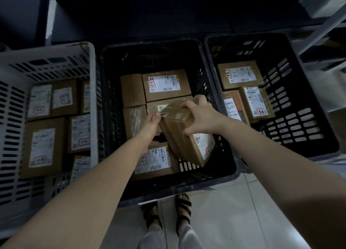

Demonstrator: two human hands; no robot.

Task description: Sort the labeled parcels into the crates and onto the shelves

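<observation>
While gripping the tilted parcel (pixel 177 143) above the middle black crate (pixel 187 187), right hand (pixel 200 115) curled over its top and left hand (pixel 152 122) pinching its left corner, level it, then lower label-up into the gap beside the labeled box (pixel 155 162).

One wide view — from my head, facing steeply down, close over the crates (pixel 177 187), my feet (pixel 184 204) at the bottom edge.
</observation>
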